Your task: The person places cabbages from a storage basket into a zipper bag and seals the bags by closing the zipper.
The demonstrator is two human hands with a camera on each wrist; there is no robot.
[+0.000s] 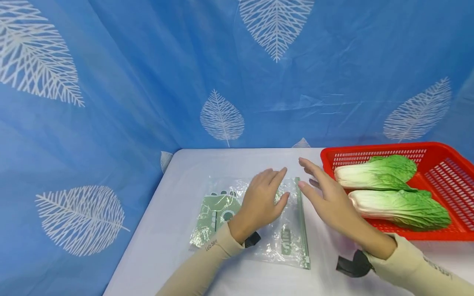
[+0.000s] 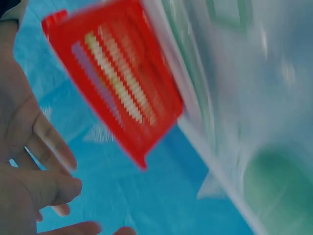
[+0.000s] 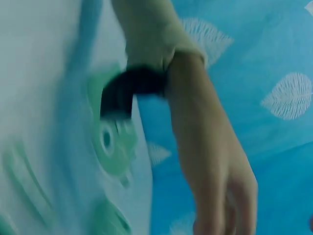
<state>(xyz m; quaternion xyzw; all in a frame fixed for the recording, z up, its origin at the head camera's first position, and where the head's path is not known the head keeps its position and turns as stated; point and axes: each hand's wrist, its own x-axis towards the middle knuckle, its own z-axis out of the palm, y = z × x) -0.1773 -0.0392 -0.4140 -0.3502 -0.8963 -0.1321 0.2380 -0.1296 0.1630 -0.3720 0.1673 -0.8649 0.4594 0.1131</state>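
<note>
A clear zip bag [image 1: 274, 242] with a green printed pattern and a green zip edge lies flat on the white table. Over its middle hovers my left hand [image 1: 262, 199], fingers extended and holding nothing. My right hand [image 1: 329, 201] is held just right of the zip edge, fingers loosely extended, also with nothing in it. The palms roughly face each other with a gap between. Two Chinese cabbages [image 1: 400, 207] lie side by side in a red basket [image 1: 370, 235] right of the right hand. In the right wrist view the right hand's [image 3: 215, 166] fingertips are cut off.
The white table [image 1: 159, 230] ends at the left and back against a blue cloth [image 1: 148, 82] with white leaf prints. The red basket has slotted walls and takes up the table's right side. Black wrist straps sit on both sleeves.
</note>
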